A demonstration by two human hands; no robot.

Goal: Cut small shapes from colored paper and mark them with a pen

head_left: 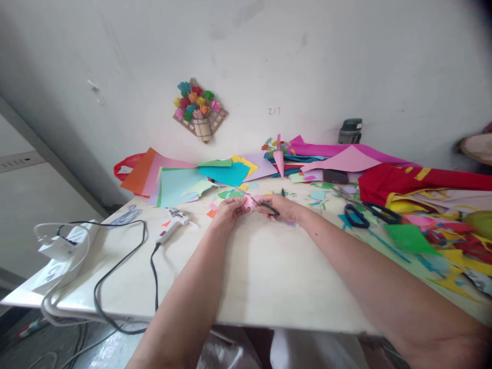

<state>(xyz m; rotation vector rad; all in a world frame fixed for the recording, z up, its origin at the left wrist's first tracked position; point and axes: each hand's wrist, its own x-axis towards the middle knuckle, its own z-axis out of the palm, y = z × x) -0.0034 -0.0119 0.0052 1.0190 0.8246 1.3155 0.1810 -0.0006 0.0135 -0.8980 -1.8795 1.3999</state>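
Near the middle of the table, my left hand point(229, 211) pinches a small piece of pink paper point(249, 202). My right hand point(282, 206) is closed around the dark handles of a small pair of scissors point(269, 207), whose blades point up and left over the pink paper. How far the blades are apart is too small to tell. Colourful paper scraps point(230, 194) lie just beyond both hands. A paper bouquet in a pink cone point(280, 163) stands behind them.
A glue gun point(171, 228) and its black cord lie left of my forearms, near a white power strip point(65, 253). Larger scissors point(357, 216) rest on the right among scraps and red fabric point(400, 179). Coloured sheets point(180, 183) and a dark bottle point(350, 131) line the wall.
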